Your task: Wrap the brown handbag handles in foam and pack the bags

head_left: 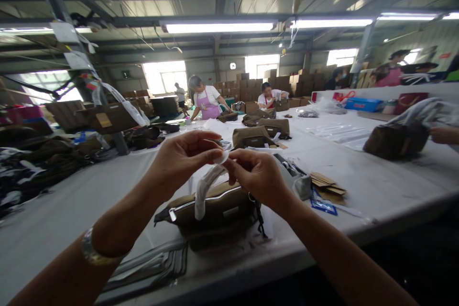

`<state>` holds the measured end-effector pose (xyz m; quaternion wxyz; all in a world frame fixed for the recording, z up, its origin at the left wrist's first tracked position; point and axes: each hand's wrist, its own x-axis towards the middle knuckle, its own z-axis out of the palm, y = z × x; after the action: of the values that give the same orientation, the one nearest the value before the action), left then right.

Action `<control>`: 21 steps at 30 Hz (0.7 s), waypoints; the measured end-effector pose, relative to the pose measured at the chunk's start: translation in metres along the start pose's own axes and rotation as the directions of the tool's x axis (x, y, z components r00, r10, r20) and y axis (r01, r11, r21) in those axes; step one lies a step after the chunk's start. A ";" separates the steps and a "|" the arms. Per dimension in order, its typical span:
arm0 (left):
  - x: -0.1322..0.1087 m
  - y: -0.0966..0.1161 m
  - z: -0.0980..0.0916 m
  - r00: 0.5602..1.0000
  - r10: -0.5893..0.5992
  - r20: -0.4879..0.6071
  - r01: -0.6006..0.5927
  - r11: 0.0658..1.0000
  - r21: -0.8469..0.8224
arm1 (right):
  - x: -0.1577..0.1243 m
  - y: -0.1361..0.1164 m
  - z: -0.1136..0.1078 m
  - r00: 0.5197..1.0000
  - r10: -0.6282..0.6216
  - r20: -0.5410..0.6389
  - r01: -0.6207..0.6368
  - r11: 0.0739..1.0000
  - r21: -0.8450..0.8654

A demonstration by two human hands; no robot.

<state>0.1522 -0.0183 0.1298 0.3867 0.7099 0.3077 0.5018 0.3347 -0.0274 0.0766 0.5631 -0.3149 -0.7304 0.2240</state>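
My left hand [184, 155] pinches a small, whitish round piece [221, 157], thin like a sticker or a bit of film, between thumb and forefinger. From the other side, the fingertips of my right hand [256, 174] are closed at the lower edge of the same piece. Below both hands an olive-brown handbag [218, 213] stands on the white table, its silver zipper facing up. White wrapping covers its raised handle [205, 191], whose top is partly hidden behind my hands. A dark strap hangs at the bag's right end.
Flat grey strips [154, 267] lie stacked at front left. Right of the bag are a grey container [303, 184], brown card tags [328, 186] and a blue packet [323, 204]. More brown bags [251, 137] stand beyond. A person's hand [444, 135] is beside another bag [394, 139].
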 end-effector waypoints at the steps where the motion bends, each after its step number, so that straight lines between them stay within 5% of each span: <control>1: 0.001 0.000 0.001 1.000 0.019 -0.016 -0.019 1.000 0.000 | -0.001 0.001 0.001 0.995 -0.058 -0.085 0.051 0.995 -0.088; 4: 0.001 0.000 0.005 0.998 0.060 -0.030 -0.060 0.998 0.016 | 0.000 0.002 0.001 0.920 -0.332 -0.209 0.241 0.899 -0.367; 9: 0.007 0.002 0.008 0.979 0.163 -0.121 -0.153 0.984 0.090 | 0.005 0.005 -0.006 0.797 -0.602 -0.052 0.516 0.722 -0.461; 15: 0.018 -0.011 -0.004 0.888 0.312 -0.338 -0.310 0.949 0.060 | -0.013 0.037 -0.001 0.778 -0.615 0.131 0.557 0.578 -0.596; 21: 0.002 -0.022 0.002 0.961 0.255 -0.112 -0.201 0.914 0.352 | -0.036 0.059 0.000 0.854 -0.521 0.010 0.464 0.752 -0.469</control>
<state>0.1537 -0.0058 0.1114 0.1730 0.7552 0.3332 0.5373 0.3529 -0.0121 0.0120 0.5558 -0.2468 -0.7833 -0.1291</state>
